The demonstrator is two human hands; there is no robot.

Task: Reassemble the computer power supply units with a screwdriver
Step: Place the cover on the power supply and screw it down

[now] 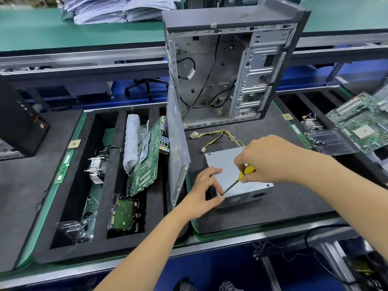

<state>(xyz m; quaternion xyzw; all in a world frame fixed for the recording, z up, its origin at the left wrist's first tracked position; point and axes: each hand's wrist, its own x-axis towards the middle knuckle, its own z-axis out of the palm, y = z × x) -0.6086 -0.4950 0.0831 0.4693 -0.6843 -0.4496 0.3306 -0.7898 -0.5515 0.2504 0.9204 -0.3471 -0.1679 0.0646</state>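
Observation:
A silver power supply unit lies on the black foam mat, its coloured cable bundle trailing toward the back. My right hand grips a yellow-and-black screwdriver whose tip points down-left at the unit's near-left corner. My left hand pinches a small dark screw at the tip, thumb and forefinger against that corner.
An open tower case stands upright behind the unit, its side panel leaning at the left. A foam tray holds a motherboard, heatsink, hard drive and loose screws. Another motherboard lies at the right.

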